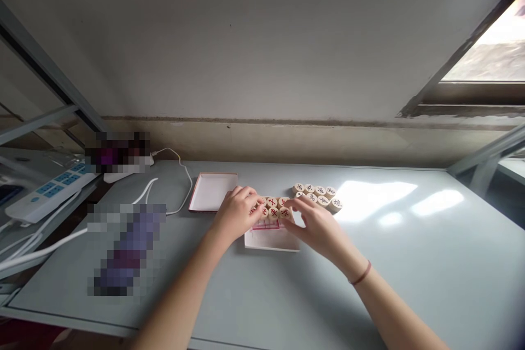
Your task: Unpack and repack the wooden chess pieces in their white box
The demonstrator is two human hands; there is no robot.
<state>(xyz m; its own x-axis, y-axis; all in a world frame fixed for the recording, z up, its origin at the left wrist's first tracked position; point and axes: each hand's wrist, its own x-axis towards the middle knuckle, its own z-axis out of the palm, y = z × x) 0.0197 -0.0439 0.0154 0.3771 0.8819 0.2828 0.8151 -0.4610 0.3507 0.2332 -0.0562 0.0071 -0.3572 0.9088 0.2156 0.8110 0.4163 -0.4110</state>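
A shallow white box (272, 239) lies on the grey table (410, 262) with round wooden chess pieces bearing red characters (274, 207) packed along its far side. My left hand (237, 212) rests on the left end of that row, fingers curled over the pieces. My right hand (315, 224) touches the row's right end with its fingertips. A second cluster of wooden pieces with dark characters (318, 196) sits on the table just beyond my right hand. The box lid (212, 191), white with a red rim, lies open side up to the left.
A white cable (180, 175) loops from the table's back left corner. A white power strip (49, 191) lies on a lower surface at the far left. Two blurred-out patches cover things on the left. Sunlight patches fall on the right of the table, below a window.
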